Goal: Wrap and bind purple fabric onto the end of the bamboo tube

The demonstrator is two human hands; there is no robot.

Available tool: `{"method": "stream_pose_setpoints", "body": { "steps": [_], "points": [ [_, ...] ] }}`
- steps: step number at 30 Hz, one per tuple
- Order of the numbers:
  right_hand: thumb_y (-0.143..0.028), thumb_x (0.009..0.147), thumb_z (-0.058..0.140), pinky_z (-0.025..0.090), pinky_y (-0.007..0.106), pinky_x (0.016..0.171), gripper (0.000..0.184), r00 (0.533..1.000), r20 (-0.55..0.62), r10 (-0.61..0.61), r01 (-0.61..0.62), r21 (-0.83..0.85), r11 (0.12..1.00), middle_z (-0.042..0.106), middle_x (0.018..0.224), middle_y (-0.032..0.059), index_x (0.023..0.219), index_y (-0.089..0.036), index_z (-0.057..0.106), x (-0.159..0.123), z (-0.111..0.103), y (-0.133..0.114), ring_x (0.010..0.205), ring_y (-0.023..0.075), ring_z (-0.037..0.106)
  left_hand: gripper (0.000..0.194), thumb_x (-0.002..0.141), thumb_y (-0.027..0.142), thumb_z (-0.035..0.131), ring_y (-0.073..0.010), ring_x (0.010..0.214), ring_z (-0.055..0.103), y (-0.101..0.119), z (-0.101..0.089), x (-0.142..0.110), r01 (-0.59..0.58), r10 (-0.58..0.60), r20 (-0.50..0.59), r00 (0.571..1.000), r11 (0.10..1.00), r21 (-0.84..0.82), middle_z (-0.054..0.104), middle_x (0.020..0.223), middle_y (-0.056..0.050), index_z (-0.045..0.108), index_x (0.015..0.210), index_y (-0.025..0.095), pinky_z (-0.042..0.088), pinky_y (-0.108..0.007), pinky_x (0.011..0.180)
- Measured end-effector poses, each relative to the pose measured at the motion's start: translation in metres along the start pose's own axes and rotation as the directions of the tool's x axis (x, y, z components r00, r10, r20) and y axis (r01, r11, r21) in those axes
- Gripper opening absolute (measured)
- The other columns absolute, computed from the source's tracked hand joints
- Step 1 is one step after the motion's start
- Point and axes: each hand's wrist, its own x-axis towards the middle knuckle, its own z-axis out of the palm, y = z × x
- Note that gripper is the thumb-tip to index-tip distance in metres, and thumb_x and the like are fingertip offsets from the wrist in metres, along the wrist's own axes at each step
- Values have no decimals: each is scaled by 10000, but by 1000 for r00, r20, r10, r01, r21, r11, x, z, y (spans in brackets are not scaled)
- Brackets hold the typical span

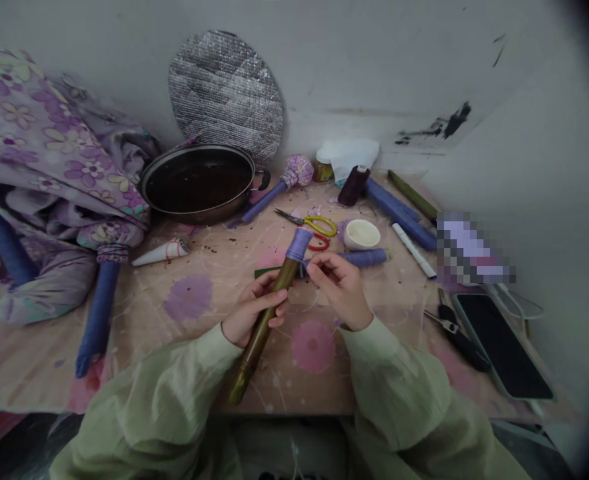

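Observation:
My left hand (252, 308) is closed around a green-brown bamboo stick (255, 341), which slants up and away from me. Purple strip wrapping (299, 244) covers the stick's far end. Close beside the lower edge of that wrapping, my right hand (343, 288) has its thumb and index finger pinched on the end of a purple strip (304, 265). Part of the strip is hidden by the fingers. Just behind the right hand lies a purple-wrapped rod (367, 258). Yellow-handled scissors (320, 225) and a red-handled pair (319, 243) rest beyond the stick's tip.
A dark pan (199, 183) stands at the back left, near purple-wrapped sticks with flowered cloth (99, 313). A white bowl (362, 235), a dark thread spool (354, 185) and a marker (414, 251) are right of centre. A phone (504, 347) lies at the right edge.

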Motion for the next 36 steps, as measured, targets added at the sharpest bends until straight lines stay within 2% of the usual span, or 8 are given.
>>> {"method": "stream_pose_setpoints", "body": {
  "steps": [11, 17, 29, 32, 36],
  "points": [
    [-364, 796, 605, 365, 242, 515, 191, 1000, -22, 20, -19, 47, 999, 508, 628, -28, 747, -184, 561, 2, 0, -3, 531, 91, 432, 214, 695, 172, 695, -38, 496, 508, 0, 0, 1, -9, 9, 31, 999, 1000, -5, 613, 918, -62, 638, 897, 127, 333, -129, 340],
    [-336, 804, 599, 368, 235, 532, 167, 999, -18, 39, -38, 61, 997, 511, 648, -26, 762, -178, 565, 2, 1, -1, 559, 91, 448, 182, 736, 192, 669, -62, 537, 534, 0, -1, 2, 0, 3, 71, 997, 999, -47, 642, 839, -83, 650, 885, 89, 381, -132, 377],
    [-322, 807, 593, 376, 231, 530, 149, 999, -33, 20, -19, 34, 999, 516, 639, -26, 773, -179, 572, 3, 0, 1, 543, 88, 449, 255, 815, 238, 579, -118, 615, 583, -1, -5, 3, -15, 22, 120, 993, 998, -58, 647, 856, -91, 608, 1025, 97, 430, -186, 438],
    [-334, 808, 589, 378, 233, 527, 157, 999, -27, 24, -23, 33, 999, 522, 639, -23, 776, -181, 574, 2, 0, -1, 547, 92, 454, 255, 822, 241, 564, -104, 604, 556, -1, -4, 1, 1, 12, 146, 989, 996, -86, 624, 889, -89, 602, 1036, 107, 412, -181, 434],
    [-327, 812, 587, 368, 230, 520, 155, 1000, -20, 9, -8, 48, 999, 513, 640, -25, 773, -178, 565, 1, 1, -2, 543, 88, 442, 226, 838, 233, 535, -51, 518, 463, 1, -4, 0, 102, -67, 222, 973, 984, -149, 574, 823, -54, 599, 1026, 124, 351, -147, 401]
  ]
}}
